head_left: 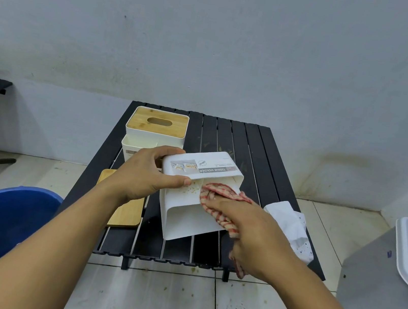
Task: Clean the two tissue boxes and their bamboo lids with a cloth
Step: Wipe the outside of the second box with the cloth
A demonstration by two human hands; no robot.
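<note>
Left hand (pixel 146 172) (L) is closed round the upper wall of the open tissue box (pixel 188 213), thumb at the rim and fingers over the far corner. The box is held tipped on its side over the centre of the bench (pixel 227 136), mouth toward the viewer. Whether its lower edge rests on the slats cannot be told. Right hand (pixel 247 230) (R) grips a red-checked cloth (pixel 218 191), bunched and pressed into the box interior beside the divider. Crumbs (pixel 189 188) are seen just L of the cloth. A loose bamboo lid (pixel 124 211) lies flat at the bench's near-L side. The 2nd tissue box (pixel 152 136), lid fitted, stands at far L.

Probable faults:
1. The box may be twisted out of the one-wall grip if the R push is too hard.
2. Crumbs may be swept over the rim onto the bench or loose bamboo lid, so parts are re-soiled.
3. Debris may be packed into the divider corner instead of lifted out.
</note>
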